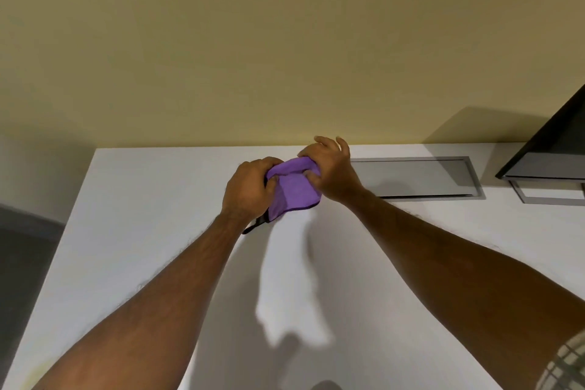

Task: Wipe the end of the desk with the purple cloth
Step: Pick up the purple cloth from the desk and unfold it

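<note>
A purple cloth (292,191) with a dark edge is bunched between both hands, just above the white desk (142,215) near its back edge. My left hand (248,190) grips the cloth's left side, fingers curled into the fabric. Its right side is held by my right hand (332,168), thumb pressed into the fabric and some fingers lifted. A dark tag or strap hangs from the cloth's lower left corner. The desk's left end runs down the left of the view.
A grey rectangular cable tray cover (414,177) is set into the desk to the right of my hands. A dark monitor (550,149) on a grey stand stands at the far right. A yellow wall (285,41) backs the desk. Dark floor (22,263) lies beyond the left edge.
</note>
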### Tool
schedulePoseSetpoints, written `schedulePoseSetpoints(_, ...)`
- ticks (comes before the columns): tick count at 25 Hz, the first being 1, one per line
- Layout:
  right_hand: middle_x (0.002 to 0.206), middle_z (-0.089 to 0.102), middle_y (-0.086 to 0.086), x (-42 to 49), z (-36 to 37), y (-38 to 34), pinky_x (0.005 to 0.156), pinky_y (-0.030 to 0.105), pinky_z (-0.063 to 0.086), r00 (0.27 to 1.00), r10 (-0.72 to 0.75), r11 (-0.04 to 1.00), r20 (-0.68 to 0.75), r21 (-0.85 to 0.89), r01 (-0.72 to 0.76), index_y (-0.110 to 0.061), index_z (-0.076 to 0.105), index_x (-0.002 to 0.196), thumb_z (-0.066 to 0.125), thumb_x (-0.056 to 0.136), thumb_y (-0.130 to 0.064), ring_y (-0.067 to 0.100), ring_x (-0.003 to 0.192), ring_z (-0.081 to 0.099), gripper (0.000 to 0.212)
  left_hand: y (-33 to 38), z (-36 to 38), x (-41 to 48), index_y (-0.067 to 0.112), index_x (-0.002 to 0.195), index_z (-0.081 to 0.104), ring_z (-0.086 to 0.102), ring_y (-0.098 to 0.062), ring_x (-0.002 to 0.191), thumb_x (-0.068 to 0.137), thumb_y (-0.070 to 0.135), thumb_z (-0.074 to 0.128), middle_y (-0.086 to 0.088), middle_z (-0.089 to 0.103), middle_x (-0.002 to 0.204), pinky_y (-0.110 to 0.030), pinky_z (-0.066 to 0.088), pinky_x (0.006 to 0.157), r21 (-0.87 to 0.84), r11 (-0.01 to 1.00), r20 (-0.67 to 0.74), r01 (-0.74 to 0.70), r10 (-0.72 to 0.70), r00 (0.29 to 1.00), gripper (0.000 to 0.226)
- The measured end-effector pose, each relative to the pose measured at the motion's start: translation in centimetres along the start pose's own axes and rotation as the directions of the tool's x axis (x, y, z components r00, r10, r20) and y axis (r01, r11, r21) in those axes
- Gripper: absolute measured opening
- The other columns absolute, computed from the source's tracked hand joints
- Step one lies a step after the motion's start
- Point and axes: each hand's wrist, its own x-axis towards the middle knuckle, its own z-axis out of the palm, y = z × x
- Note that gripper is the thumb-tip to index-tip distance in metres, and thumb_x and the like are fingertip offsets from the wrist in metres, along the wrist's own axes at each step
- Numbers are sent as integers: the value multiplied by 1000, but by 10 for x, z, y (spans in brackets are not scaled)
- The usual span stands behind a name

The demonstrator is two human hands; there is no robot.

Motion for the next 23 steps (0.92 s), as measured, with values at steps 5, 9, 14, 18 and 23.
schedulePoseSetpoints(5, 90, 73, 2, -11, -12, -24, 90, 44, 47, 986, 102, 959, 134, 249, -133, -12, 73, 93, 75, 81, -21, 23, 89, 63, 15, -6, -31, -40, 19, 110, 68, 64, -16, 94, 89, 22, 65, 4, 73, 104, -30, 50, 85, -225, 959, -207, 171, -218, 954, 22)
schedulePoseSetpoints(9, 81, 69, -7, -18, -13, -66, 69, 31, 52, 926, 316, 726, 205, 576, -375, -18, 70, 87, 82, 76, -19, 8, 73, 63, 16, -10, -55, -73, 19, 96, 68, 61, -2, 77, 89, 27, 66, 12, 69, 83, -19, 47, 72, -372, 905, -287, 207, -324, 901, 11)
schedulePoseSetpoints(14, 100, 72, -1, -36, -14, -125, 71, 27, 60, 843, 484, 339, 237, 837, -430, -16, 63, 112, 87, 74, -24, 7, 84, 72, 46, -6, -89, -125, 25, 87, 67, 60, 1, 67, 91, 35, 63, 14, 67, 71, -10, 45, 62, -525, 831, -362, 184, -414, 835, 12)
schedulePoseSetpoints(18, 114, 73, 14, -64, 0, -172, 88, 41, 57, 733, 316, 41, 602, 763, -645, -3, 67, 118, 77, 83, -30, 27, 99, 72, 45, -15, -109, -185, 21, 89, 67, 62, -10, 72, 93, 41, 60, -3, 69, 82, -31, 53, 70, -685, 684, -314, 250, -588, 746, 22)
schedulePoseSetpoints(23, 117, 72, 16, -96, 26, -226, 86, 40, 59, 694, 222, 192, 685, 667, -720, -4, 63, 120, 69, 91, -17, 28, 99, 71, 33, -40, -127, -266, 24, 88, 66, 61, -12, 74, 93, 45, 58, 3, 66, 81, -29, 50, 66, -789, 531, -239, 310, -730, 641, 23)
